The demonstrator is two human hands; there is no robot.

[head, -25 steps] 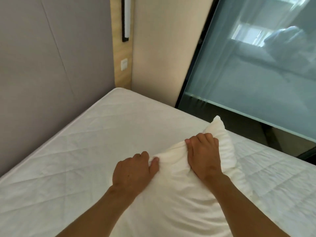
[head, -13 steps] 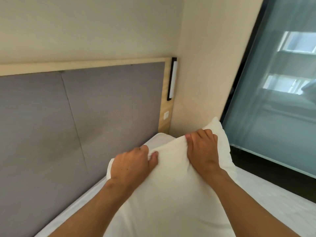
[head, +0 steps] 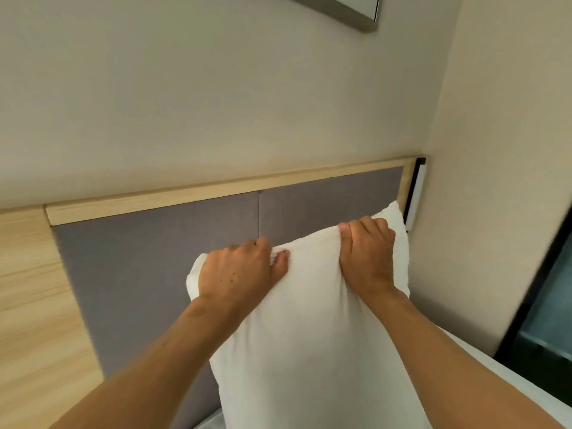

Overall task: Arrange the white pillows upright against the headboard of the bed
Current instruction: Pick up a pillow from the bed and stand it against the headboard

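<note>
A white pillow (head: pixel 312 335) hangs upright in front of the grey padded headboard (head: pixel 148 274), held by its top edge. My left hand (head: pixel 241 270) grips the upper left part of that edge and my right hand (head: pixel 368 255) grips the upper right part near the corner. The pillow's lower end runs out of the frame, so whether it touches the mattress is hidden. A strip of the white bed (head: pixel 507 385) shows at the lower right.
A light wood frame (head: pixel 216 188) tops the headboard and a wood panel (head: pixel 31 305) stands at its left. A black and white wall lamp (head: pixel 416 193) sits at the headboard's right end. A beige wall (head: pixel 495 181) and dark glass partition (head: pixel 544 320) close the right side.
Both hands have lifted the pillow off the mattress and carried it up toward the headboard. The view has tilted up from the bed to the headboard and wall.
</note>
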